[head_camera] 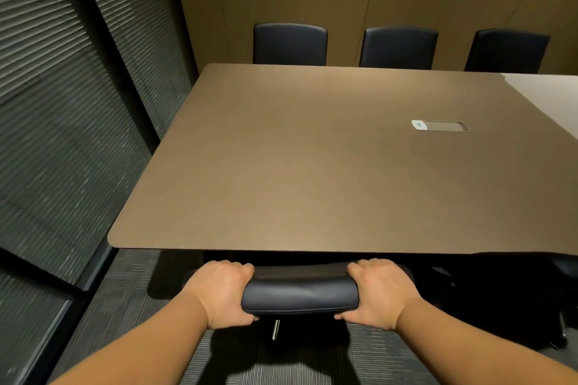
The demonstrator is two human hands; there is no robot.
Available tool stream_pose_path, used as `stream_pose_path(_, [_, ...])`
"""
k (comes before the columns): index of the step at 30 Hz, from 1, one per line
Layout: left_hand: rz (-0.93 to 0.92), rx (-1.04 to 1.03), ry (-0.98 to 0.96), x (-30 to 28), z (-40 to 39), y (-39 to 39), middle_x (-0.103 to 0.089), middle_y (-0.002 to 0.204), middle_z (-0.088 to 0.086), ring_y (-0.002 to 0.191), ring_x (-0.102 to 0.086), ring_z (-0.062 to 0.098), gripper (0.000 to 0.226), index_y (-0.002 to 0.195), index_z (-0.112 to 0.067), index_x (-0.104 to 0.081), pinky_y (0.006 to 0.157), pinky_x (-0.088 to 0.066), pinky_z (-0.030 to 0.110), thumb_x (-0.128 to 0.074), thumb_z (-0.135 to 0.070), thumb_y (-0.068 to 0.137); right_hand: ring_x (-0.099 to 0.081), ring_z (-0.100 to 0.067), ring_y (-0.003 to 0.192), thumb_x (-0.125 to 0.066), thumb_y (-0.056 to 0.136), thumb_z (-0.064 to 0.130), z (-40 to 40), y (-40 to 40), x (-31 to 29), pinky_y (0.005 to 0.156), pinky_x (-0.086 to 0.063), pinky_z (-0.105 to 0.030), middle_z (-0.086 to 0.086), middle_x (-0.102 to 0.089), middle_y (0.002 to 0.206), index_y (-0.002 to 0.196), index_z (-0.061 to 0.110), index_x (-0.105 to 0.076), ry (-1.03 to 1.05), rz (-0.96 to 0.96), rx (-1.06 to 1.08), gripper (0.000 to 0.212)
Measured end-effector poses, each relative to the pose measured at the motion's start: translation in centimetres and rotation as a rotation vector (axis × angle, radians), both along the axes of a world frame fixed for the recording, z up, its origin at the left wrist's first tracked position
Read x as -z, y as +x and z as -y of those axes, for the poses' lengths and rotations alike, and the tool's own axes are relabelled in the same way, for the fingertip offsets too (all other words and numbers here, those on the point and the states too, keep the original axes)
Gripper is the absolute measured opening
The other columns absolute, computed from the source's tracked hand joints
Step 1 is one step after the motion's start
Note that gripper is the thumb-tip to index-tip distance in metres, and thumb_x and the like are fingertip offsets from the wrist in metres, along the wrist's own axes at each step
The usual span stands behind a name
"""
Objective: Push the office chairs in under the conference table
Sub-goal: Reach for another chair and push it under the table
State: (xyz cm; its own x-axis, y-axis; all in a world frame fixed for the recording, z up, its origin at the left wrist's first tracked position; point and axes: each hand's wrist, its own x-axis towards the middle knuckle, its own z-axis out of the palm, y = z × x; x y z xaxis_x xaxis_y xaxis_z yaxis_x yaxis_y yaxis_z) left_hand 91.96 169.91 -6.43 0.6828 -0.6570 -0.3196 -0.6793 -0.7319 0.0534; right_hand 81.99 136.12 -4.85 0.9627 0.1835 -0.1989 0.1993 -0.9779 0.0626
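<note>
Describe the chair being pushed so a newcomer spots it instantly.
Start at the large brown conference table. At its near edge, toward the left corner, stands a black office chair, its backrest top gripped by the left hand and right hand. Unlike the three far-side chairs, it alone is held.

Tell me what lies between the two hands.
In the head view, the padded top of the black chair back spans the gap: the left hand grips one end, the right hand the other, just short of the table edge.
</note>
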Motion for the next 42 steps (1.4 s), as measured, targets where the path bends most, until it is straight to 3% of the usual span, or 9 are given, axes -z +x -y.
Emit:
stream_pose_path(6, [-0.015, 0.006, 0.001, -0.9, 0.8, -2.2, -0.063, 0.100, -0.009, 0.088, -0.059, 0.016, 0.066, 0.106, -0.033, -0.050, 0.078, -0.050, 0.035, -0.053, -0.084, 0.064, -0.060, -0.021, 0.098, -0.041, 0.062, 0.098, 0.5, -3.0, -0.3, 0.089, -0.045, -0.036, 0.003, -0.064, 0.107, 0.109, 0.029, -0.056, -0.005, -0.015, 0.025, 0.085])
stream_pose_path(11, [0.057, -0.040, -0.064, -0.7, 0.5, -3.1, -0.060, 0.106, -0.011, 0.094, -0.056, 0.014, 0.069, 0.114, -0.035, -0.049, 0.084, -0.046, 0.034, -0.053, -0.085, 0.066, -0.060, -0.021, 0.098, -0.040, 0.061, 0.098, 0.5, -2.9, -0.5, 0.089, -0.047, -0.038, 0.003, -0.064, 0.106, 0.109, 0.029, -0.057, -0.008, -0.004, 0.027, 0.086])
stream_pose_path(14, [0.136, -0.088, -0.093, -0.1, 0.1, -3.6, -0.057, 0.108, -0.011, 0.096, -0.053, 0.015, 0.083, 0.122, -0.035, -0.048, 0.089, -0.044, 0.036, -0.047, -0.094, 0.065, -0.060, -0.021, 0.096, -0.039, 0.060, 0.099, 0.3, -2.3, -0.3, 0.088, -0.047, -0.038, 0.004, -0.064, 0.105, 0.107, 0.029, -0.056, 0.002, 0.009, 0.024, 0.086])
stream_pose_path(17, [0.184, -0.123, -0.109, -0.1, 0.2, -3.2, -0.049, 0.094, -0.014, 0.086, -0.047, 0.013, 0.087, 0.108, -0.036, -0.049, 0.083, -0.042, 0.036, -0.039, -0.106, 0.057, -0.060, -0.022, 0.096, -0.040, 0.060, 0.099, 0.1, -1.7, -0.2, 0.089, -0.047, -0.039, 0.004, -0.064, 0.104, 0.105, 0.029, -0.055, 0.005, 0.023, 0.025, 0.084])
stream_pose_path(21, [0.208, -0.095, -0.117, -0.2, 0.4, -2.2, -0.043, 0.085, -0.015, 0.078, -0.041, 0.013, 0.079, 0.094, -0.037, -0.040, 0.075, -0.039, 0.034, -0.040, -0.106, 0.056, -0.060, -0.022, 0.096, -0.040, 0.060, 0.098, 0.3, -0.9, -0.2, 0.088, -0.048, -0.038, 0.003, -0.064, 0.103, 0.103, 0.029, -0.054, 0.006, 0.027, 0.024, 0.083])
stream_pose_path(25, [0.219, -0.074, -0.124, -0.1, 0.9, -1.0, -0.046, 0.082, -0.015, 0.074, -0.045, 0.012, 0.079, 0.090, -0.035, -0.041, 0.070, -0.039, 0.034, -0.039, -0.107, 0.057, -0.061, -0.021, 0.091, -0.041, 0.060, 0.099, 0.9, 0.1, -0.3, 0.081, -0.047, -0.036, 0.004, -0.063, 0.098, 0.096, 0.032, -0.045, 0.024, 0.023, 0.026, 0.076])
stream_pose_path(29, [0.220, -0.082, -0.109, 0.1, 1.2, 0.6, -0.052, 0.085, -0.013, 0.076, -0.046, 0.014, 0.079, 0.091, -0.035, -0.042, 0.070, -0.040, 0.035, -0.038, -0.107, 0.058, -0.061, -0.020, 0.090, -0.041, 0.060, 0.099, 1.2, 1.8, 0.0, 0.071, -0.039, -0.033, 0.005, -0.062, 0.097, 0.101, 0.030, -0.053, 0.004, 0.046, 0.029, 0.081])
stream_pose_path(42, [0.235, -0.052, -0.126, 0.9, 0.6, 2.8, -0.045, 0.080, -0.014, 0.073, -0.044, 0.014, 0.085, 0.089, -0.035, -0.039, 0.066, -0.036, 0.034, -0.024, -0.111, 0.055, -0.062, -0.023, 0.095, -0.040, 0.062, 0.098, 0.9, 3.4, 0.4, 0.083, -0.048, -0.037, 0.002, -0.064, 0.100, 0.106, 0.026, -0.057, -0.006, 0.051, 0.012, 0.086])
